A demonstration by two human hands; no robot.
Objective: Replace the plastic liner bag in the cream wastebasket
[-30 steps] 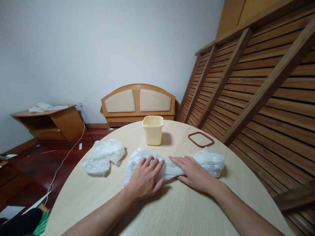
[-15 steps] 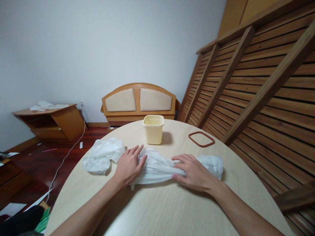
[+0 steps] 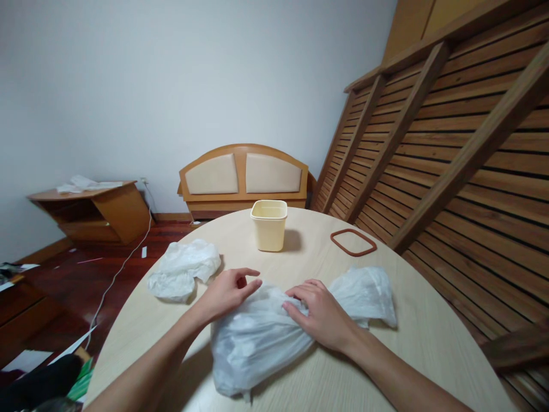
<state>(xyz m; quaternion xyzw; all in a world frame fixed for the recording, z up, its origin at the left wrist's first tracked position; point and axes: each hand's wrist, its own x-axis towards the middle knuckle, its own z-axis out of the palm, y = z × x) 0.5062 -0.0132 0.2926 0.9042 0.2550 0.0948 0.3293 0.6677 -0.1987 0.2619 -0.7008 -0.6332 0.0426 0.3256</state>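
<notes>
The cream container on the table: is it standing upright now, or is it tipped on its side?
Upright: the cream container rests on its base on the table, with its open rim facing up.

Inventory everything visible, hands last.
container: 1, cream, table back
ring: 1, brown, table right
crumpled bag: 1, white, table left
long bag: 1, white, front
table: 1, beige, centre
headboard: 1, tan, back
wooden units: 2, brown, left
pile: 1, white, far unit
cable: 1, white, left
litter: several, mixed, left
floor: 1, red, left
panel: 1, brown, right
cupboard: 1, yellow, top right
wall: 1, pale, back
left hand: 1, bare, left-centre
right hand: 1, bare, on long bag
</notes>
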